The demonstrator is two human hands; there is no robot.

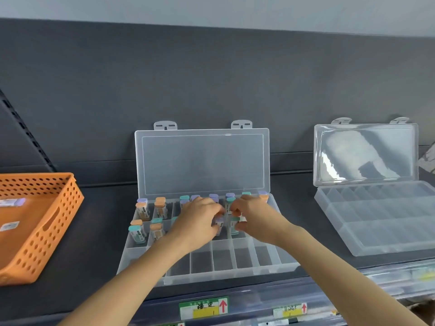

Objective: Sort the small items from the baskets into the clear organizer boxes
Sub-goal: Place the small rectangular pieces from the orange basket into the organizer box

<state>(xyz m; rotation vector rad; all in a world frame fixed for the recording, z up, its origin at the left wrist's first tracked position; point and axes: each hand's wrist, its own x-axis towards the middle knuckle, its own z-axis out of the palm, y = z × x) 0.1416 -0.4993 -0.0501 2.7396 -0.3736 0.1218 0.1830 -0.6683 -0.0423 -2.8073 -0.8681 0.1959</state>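
Observation:
A clear organizer box (223, 267) lies open on the dark shelf, its lid leaning against the back wall. Small clear tubes with orange, teal and purple caps stand in its back and middle compartments; its front row holds nothing. My left hand (195, 220) pinches a purple-capped tube (219, 223) over the middle row. My right hand (254, 217) pinches a teal-capped tube (234, 225) right beside it. An orange perforated basket (47, 222) at the left holds two more small tubes (11, 203).
A second clear organizer box (381, 220) stands open at the right with nothing in its compartments. The shelf's front edge carries green and yellow price labels (203, 308). A slotted upright rail (23, 130) runs down the back wall at the left.

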